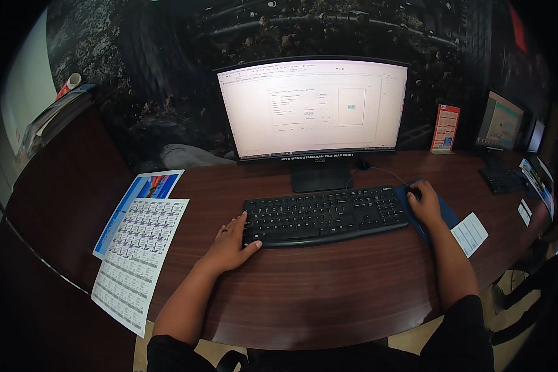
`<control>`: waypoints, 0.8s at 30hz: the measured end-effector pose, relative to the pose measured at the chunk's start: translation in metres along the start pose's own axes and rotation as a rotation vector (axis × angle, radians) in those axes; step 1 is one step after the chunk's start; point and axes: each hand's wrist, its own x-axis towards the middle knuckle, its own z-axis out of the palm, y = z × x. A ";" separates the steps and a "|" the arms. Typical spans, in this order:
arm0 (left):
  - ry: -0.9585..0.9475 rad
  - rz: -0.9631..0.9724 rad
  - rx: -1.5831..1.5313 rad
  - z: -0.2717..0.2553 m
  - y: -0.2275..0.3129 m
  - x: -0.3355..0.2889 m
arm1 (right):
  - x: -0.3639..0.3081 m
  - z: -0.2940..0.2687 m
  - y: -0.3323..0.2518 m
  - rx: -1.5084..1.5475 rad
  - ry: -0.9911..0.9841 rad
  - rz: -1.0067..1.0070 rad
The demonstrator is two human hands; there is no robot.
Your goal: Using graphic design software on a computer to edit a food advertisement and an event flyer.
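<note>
My left hand [230,243] lies at the left end of a black keyboard [328,216], fingers stretched out, with the thumb along its near left corner. On the right, my right hand [425,202] is curled over a black computer mouse [413,193], which rests on a blue mouse pad [446,214]. Behind the keyboard stands a black monitor [316,111]. Its lit screen shows a mostly white page with a settings window and a small outlined preview at the right.
Printed sheets [139,260] lie on the left of the brown desk [304,297]. A white card [470,234] is beside my right forearm. Farther right are a red desk calendar [446,129], a second monitor [501,121] and another keyboard [503,181]. Rolled and stacked papers [56,115] top the left partition.
</note>
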 end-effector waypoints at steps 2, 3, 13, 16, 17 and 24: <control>0.004 0.005 -0.004 0.001 -0.001 0.000 | 0.000 0.000 0.001 0.002 0.000 0.000; 0.005 0.005 -0.001 0.001 -0.001 0.000 | 0.000 0.001 0.002 0.015 0.014 -0.022; -0.008 -0.014 -0.004 -0.002 0.002 0.000 | 0.000 0.000 0.001 0.008 0.019 -0.037; -0.006 -0.011 -0.001 -0.002 0.003 0.000 | -0.001 0.001 0.003 0.014 0.022 -0.040; -0.006 -0.011 -0.001 -0.002 0.002 0.000 | -0.001 0.001 0.003 0.014 0.022 -0.041; -0.013 -0.020 0.003 -0.002 0.002 -0.001 | -0.002 -0.001 -0.005 -0.014 -0.002 0.025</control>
